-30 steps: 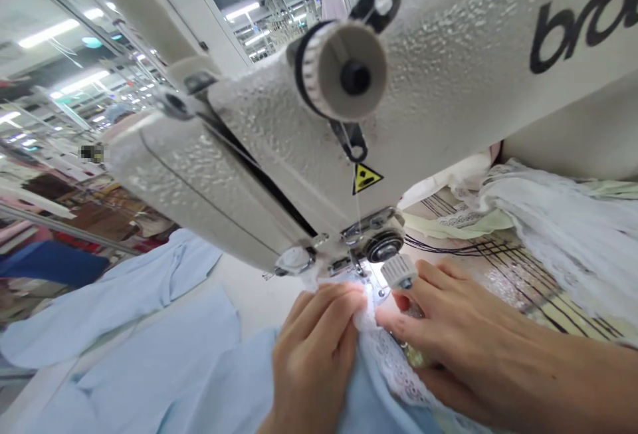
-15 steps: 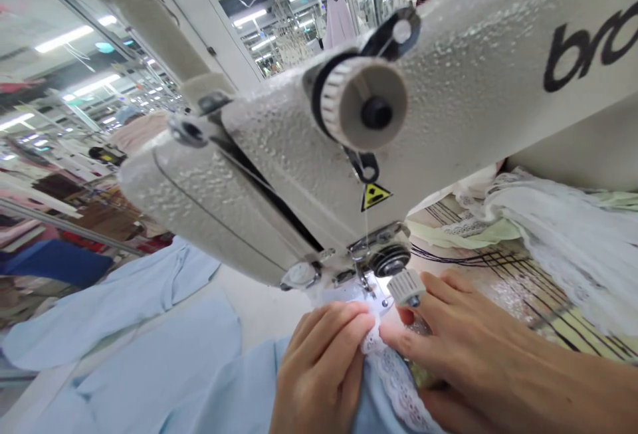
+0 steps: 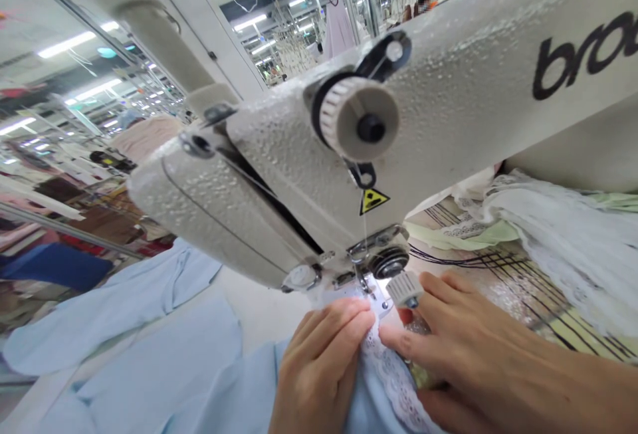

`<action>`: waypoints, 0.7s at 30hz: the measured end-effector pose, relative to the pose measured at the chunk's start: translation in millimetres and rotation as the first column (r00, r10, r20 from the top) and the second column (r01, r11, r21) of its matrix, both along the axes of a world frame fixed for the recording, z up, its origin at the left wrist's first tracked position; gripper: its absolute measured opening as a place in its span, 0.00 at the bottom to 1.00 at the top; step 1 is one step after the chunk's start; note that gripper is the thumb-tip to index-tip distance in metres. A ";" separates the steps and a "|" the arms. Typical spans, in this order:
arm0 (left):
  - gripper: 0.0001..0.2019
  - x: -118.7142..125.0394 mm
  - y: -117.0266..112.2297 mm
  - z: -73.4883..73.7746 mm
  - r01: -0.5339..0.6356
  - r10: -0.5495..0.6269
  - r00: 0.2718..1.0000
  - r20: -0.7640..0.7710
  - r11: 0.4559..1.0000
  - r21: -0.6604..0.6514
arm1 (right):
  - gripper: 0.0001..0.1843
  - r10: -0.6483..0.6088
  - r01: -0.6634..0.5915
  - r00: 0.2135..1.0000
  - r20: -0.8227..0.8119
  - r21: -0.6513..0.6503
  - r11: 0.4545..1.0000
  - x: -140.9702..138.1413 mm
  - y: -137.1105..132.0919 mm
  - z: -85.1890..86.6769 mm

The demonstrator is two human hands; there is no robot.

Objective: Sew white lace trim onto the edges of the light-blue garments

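A strip of white lace trim (image 3: 393, 377) lies along the edge of light blue fabric (image 3: 366, 404) and runs up to the presser foot (image 3: 367, 286) of a sewing machine (image 3: 279, 155). My left hand (image 3: 321, 361) rests on the fabric and lace just before the foot, fingers curled and pressed together. On the other side, my right hand (image 3: 458, 337) has its thumb tip against the lace edge. Its index finger bends behind a white ridged knob (image 3: 405, 288). The undersides of the fingers of both hands are hidden.
More light blue fabric pieces (image 3: 164, 347) lie on the left of the table. White lace-edged fabric (image 3: 563, 234) and pale green cloth (image 3: 473, 238) lie at the right, near dark lines on the table. A person in pink (image 3: 149, 133) is partly hidden behind the machine head.
The view has shifted slightly, so the machine head appears a little lower. The lace by my fingertips lies flatter than before. Both hands keep nearly the same place and pose.
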State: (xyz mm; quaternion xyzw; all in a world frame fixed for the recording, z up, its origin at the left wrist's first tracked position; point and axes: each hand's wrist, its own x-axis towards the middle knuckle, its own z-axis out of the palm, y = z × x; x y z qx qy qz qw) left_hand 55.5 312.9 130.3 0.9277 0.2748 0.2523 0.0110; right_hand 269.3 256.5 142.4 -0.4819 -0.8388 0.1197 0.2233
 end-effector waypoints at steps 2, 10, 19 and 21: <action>0.12 0.5 1.2 0.4 0.011 -0.011 1.000 0.010 1.000 0.012 | 0.11 -0.001 0.001 1.000 -0.006 -0.004 1.000 1.0 -1.4 -0.9; 0.12 2.4 3.5 3.7 0.032 -0.032 0.999 -0.005 0.999 -0.043 | 0.12 0.023 -0.021 0.998 -0.067 0.035 0.999 2.6 1.6 -7.1; 0.11 5.2 5.6 4.2 -0.015 0.016 1.000 0.016 0.999 -0.030 | 0.17 0.032 -0.032 0.998 -0.061 0.008 0.999 7.5 0.6 -7.5; 0.11 7.2 5.6 5.0 -0.012 0.013 1.000 0.024 1.000 -0.022 | 0.13 0.025 -0.024 0.998 -0.055 0.015 1.000 7.1 1.7 -6.4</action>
